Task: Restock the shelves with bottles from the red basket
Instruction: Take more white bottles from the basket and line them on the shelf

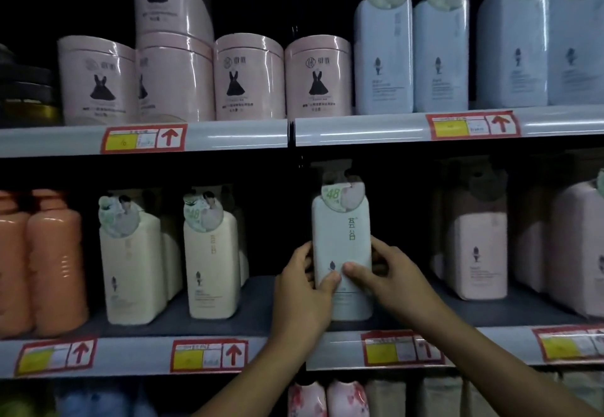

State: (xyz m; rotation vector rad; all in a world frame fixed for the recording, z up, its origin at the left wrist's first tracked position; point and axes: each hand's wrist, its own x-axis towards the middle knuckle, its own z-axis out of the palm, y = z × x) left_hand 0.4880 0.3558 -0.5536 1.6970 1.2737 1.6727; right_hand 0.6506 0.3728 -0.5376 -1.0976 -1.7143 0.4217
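Observation:
A tall white pump bottle (341, 237) with a round "48" tag on its neck stands upright on the middle shelf (261, 305), near its front edge. My left hand (302, 292) grips its lower left side, thumb across the front. On the lower right side my right hand (389, 276) holds it too, and the two thumbs nearly meet on the label. The red basket is out of sight.
Two cream bottles (212, 263) and orange bottles (55, 263) stand left on the same shelf; pink bottles (477, 253) stand right. Above are pink round tubs (248, 80) and pale blue bottles (384, 57). A gap lies between the held bottle and the cream ones.

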